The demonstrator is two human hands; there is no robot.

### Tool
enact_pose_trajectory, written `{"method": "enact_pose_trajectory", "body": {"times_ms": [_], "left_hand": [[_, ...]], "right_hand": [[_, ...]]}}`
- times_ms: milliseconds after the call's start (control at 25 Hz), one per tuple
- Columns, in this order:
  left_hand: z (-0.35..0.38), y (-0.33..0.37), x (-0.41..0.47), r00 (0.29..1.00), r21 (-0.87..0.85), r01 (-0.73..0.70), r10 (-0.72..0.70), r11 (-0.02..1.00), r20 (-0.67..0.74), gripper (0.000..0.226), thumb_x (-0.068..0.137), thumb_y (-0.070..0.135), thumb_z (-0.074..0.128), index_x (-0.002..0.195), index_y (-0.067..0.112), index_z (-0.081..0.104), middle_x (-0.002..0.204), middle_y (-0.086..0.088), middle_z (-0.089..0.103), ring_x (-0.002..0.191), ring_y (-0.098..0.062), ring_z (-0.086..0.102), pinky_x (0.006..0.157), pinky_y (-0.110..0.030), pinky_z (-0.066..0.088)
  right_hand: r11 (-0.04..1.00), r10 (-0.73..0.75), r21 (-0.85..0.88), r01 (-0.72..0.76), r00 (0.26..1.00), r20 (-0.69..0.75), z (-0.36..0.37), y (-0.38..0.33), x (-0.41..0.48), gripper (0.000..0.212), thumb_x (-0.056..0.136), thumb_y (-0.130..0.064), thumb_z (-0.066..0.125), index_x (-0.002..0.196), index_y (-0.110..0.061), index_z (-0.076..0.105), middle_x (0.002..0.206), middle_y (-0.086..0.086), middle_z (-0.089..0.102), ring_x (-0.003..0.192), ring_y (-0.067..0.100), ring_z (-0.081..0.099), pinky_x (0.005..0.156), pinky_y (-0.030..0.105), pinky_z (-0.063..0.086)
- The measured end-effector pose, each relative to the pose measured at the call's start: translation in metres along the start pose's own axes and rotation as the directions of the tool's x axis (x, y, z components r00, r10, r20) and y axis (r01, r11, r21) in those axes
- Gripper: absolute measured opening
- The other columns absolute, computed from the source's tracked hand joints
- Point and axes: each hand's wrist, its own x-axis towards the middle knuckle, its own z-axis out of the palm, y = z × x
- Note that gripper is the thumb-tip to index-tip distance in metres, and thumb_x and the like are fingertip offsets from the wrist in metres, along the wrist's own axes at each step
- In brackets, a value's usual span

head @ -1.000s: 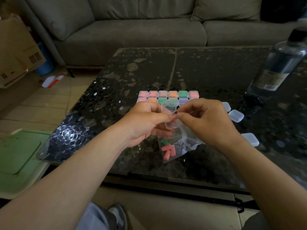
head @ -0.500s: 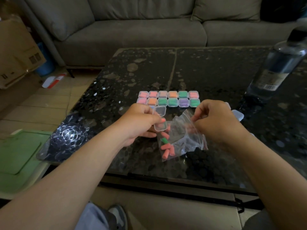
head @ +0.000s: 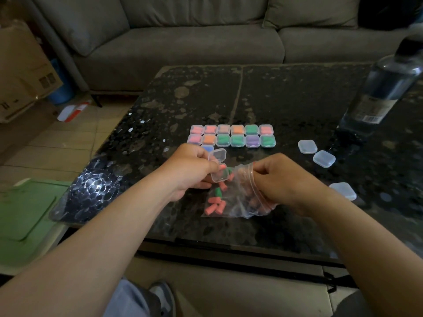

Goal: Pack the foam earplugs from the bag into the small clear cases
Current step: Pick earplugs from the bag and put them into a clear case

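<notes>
The left hand (head: 190, 170) grips a small clear plastic case (head: 219, 176), its hinged lid swung up, at the mouth of a clear zip-top plastic bag (head: 240, 202) lying on the dark speckled glass table (head: 286, 99). The right hand (head: 283, 179) pinches the bag's rim with curled fingers. Pink and green foam earplugs (head: 214, 205) sit inside the bag (mostly bunched at its near-left corner), and two rows of closed, filled cases (head: 231, 136) stand just beyond.

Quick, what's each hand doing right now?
Left hand: holding an open clear case.
Right hand: gripping the bag at its mouth.
</notes>
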Motion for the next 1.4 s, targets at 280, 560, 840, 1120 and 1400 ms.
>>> {"method": "enact_pose_trajectory", "body": {"times_ms": [280, 560, 840, 1120, 1400], "left_hand": [[0.002, -0.001, 0.003, 0.996, 0.006, -0.04, 0.041, 0.999, -0.079, 0.016, 0.086, 0.012, 0.079, 0.092, 0.003, 0.068, 0.104, -0.018, 0.075, 0.097, -0.031, 0.074, 0.085, -0.047, 0.063], [0.005, 0.002, 0.003, 0.994, -0.057, -0.072, 0.067, 0.996, -0.081, 0.014, 0.084, 0.009, 0.079, 0.078, 0.011, 0.067, 0.103, -0.021, 0.075, 0.1, -0.032, 0.074, 0.089, -0.049, 0.061], [0.005, 0.006, -0.002, 0.999, -0.101, -0.032, 0.029, 0.994, -0.03, 0.008, 0.089, 0.007, 0.074, 0.091, 0.008, 0.066, 0.084, -0.012, 0.074, 0.072, -0.021, 0.074, 0.074, -0.042, 0.064], [0.008, 0.01, -0.006, 1.0, -0.165, 0.023, -0.024, 0.986, -0.006, 0.005, 0.093, 0.0, 0.066, 0.095, 0.005, 0.067, 0.077, -0.009, 0.072, 0.064, -0.018, 0.071, 0.057, -0.031, 0.06], [0.012, 0.008, -0.006, 0.998, -0.153, 0.049, -0.044, 0.987, 0.04, 0.009, 0.094, 0.003, 0.065, 0.087, 0.008, 0.065, 0.069, -0.007, 0.071, 0.062, -0.021, 0.072, 0.064, -0.038, 0.06]], "right_hand": [[1.0, 0.006, -0.025, -0.005, 0.998, 0.055, 0.0, 0.002, 0.0, 0.02, 0.094, -0.004, 0.059, 0.087, -0.009, 0.077, 0.07, 0.012, 0.075, 0.056, 0.022, 0.072, 0.048, 0.03, 0.056], [0.996, 0.002, -0.089, -0.004, 1.0, -0.026, 0.001, 0.0, 0.002, 0.042, 0.098, -0.03, 0.059, 0.068, -0.003, 0.072, 0.061, 0.012, 0.07, 0.048, 0.012, 0.059, 0.047, 0.023, 0.046], [0.999, 0.023, 0.04, -0.023, 1.0, -0.004, 0.0, -0.006, -0.002, 0.052, 0.102, -0.039, 0.049, 0.072, -0.003, 0.073, 0.069, 0.016, 0.073, 0.058, 0.028, 0.065, 0.059, 0.038, 0.053], [0.998, -0.066, 0.02, 0.067, 0.998, -0.012, 0.0, -0.001, -0.001, 0.016, 0.093, -0.014, 0.067, 0.088, -0.022, 0.079, 0.068, -0.003, 0.074, 0.052, 0.008, 0.067, 0.041, 0.018, 0.047], [0.967, -0.134, -0.231, 0.11, 0.987, -0.091, 0.01, 0.01, 0.011, 0.014, 0.087, -0.015, 0.065, 0.083, -0.018, 0.078, 0.07, 0.001, 0.071, 0.07, 0.019, 0.068, 0.067, 0.035, 0.059]]}}
